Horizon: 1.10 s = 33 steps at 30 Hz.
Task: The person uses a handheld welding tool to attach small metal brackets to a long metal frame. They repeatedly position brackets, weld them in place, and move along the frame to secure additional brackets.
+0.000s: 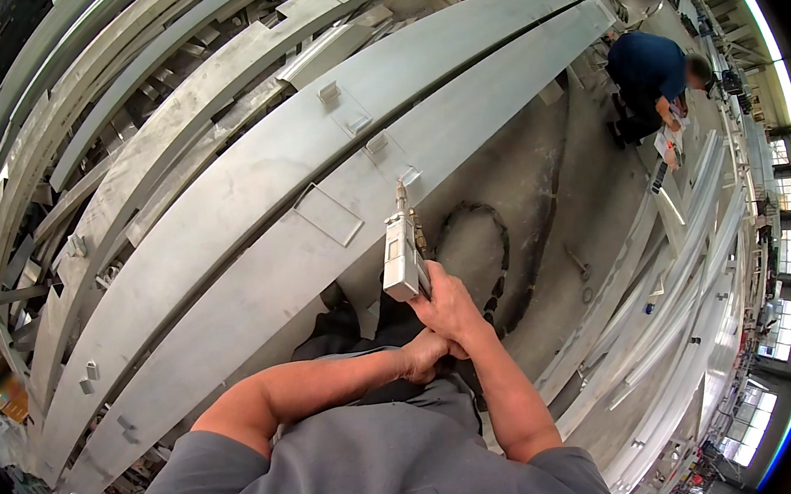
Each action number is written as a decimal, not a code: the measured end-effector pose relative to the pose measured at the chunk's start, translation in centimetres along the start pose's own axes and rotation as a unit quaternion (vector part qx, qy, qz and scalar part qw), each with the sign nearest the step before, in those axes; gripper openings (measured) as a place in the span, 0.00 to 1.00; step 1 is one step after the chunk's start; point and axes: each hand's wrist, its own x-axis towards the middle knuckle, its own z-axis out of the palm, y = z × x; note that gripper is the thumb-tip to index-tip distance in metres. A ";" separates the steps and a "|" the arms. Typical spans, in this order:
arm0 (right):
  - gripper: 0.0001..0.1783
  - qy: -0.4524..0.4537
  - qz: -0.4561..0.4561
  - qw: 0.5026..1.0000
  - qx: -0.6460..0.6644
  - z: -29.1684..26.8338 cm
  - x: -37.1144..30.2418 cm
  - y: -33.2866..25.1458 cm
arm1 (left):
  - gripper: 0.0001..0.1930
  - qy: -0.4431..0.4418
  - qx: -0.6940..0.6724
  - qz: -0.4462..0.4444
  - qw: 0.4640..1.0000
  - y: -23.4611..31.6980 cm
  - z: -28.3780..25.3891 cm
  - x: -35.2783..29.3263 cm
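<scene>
My right hand [445,306] is wrapped round the grip of a silver, box-bodied handheld welding gun [399,258]. Its narrow metal nozzle points away from me, toward the near one of two long grey metal panels [254,287]. Just below, my left hand [424,355] is closed against the underside of my right wrist; what its fingers hold, if anything, is hidden. Beyond the nozzle, a small angle bracket [377,144] stands on the near panel. Left of the nozzle lies a thin rectangular outline or frame [328,215]. The far panel [203,186] carries another bracket [328,92].
A dark hose [505,244] loops over the concrete floor right of the gun. At the upper right a person in a dark blue shirt [648,62] bends over work. Long metal profiles [686,311] lie along the right; stacked beams [123,171] fill the left.
</scene>
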 end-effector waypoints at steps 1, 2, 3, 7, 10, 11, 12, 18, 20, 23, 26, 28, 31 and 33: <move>0.29 0.004 -0.009 1.000 0.000 -0.1 0.1 0.0 | 0.17 0.005 -0.002 -0.003 1.000 0.2 0.1 -0.1; 0.28 0.001 0.002 1.000 0.000 -0.1 0.2 -0.1 | 0.16 0.011 -0.004 -0.005 1.000 0.3 0.2 -0.1; 0.28 -0.002 0.014 1.000 0.000 -0.1 0.2 -0.2 | 0.16 0.016 -0.007 -0.009 1.000 0.4 0.3 -0.2; 0.26 -0.007 0.024 1.000 0.004 -0.4 0.2 -0.6 | 0.16 0.012 -0.010 -0.024 1.000 0.9 0.3 -0.3; 0.26 -0.006 0.017 1.000 0.013 -0.4 0.1 -0.4 | 0.16 0.010 -0.016 -0.019 1.000 0.8 0.5 -0.6; 0.26 -0.009 0.022 1.000 0.009 -0.3 0.0 -0.4 | 0.16 0.010 -0.010 -0.014 1.000 0.9 0.5 -0.6; 0.26 -0.012 0.025 1.000 0.004 -0.3 0.1 -0.5 | 0.16 0.009 -0.004 -0.008 1.000 0.9 0.4 -0.6; 0.27 -0.009 0.023 1.000 0.004 -0.2 0.2 -0.4 | 0.16 0.006 0.010 -0.022 1.000 0.9 0.1 -0.7; 0.27 -0.009 0.029 1.000 0.006 -0.1 0.1 -0.2 | 0.16 0.012 -0.004 -0.032 0.999 0.7 0.2 -0.2; 0.27 -0.006 0.024 1.000 0.010 -0.1 0.4 0.0 | 0.17 0.000 -0.003 -0.042 0.999 0.8 -0.2 -0.1; 0.27 -0.001 0.002 1.000 0.023 0.0 0.4 0.2 | 0.16 -0.002 -0.002 -0.036 0.999 0.0 -0.7 0.6; 0.27 -0.004 0.000 1.000 0.020 -0.2 0.2 0.0 | 0.15 0.003 -0.005 -0.033 0.999 0.0 -0.3 0.4; 0.27 -0.013 0.013 1.000 0.007 -0.1 0.6 0.1 | 0.16 0.009 0.011 -0.041 0.999 0.8 -0.2 0.2; 0.27 -0.012 0.026 1.000 0.008 -0.1 0.6 0.0 | 0.18 0.007 0.047 -0.060 0.997 1.2 -0.5 -0.1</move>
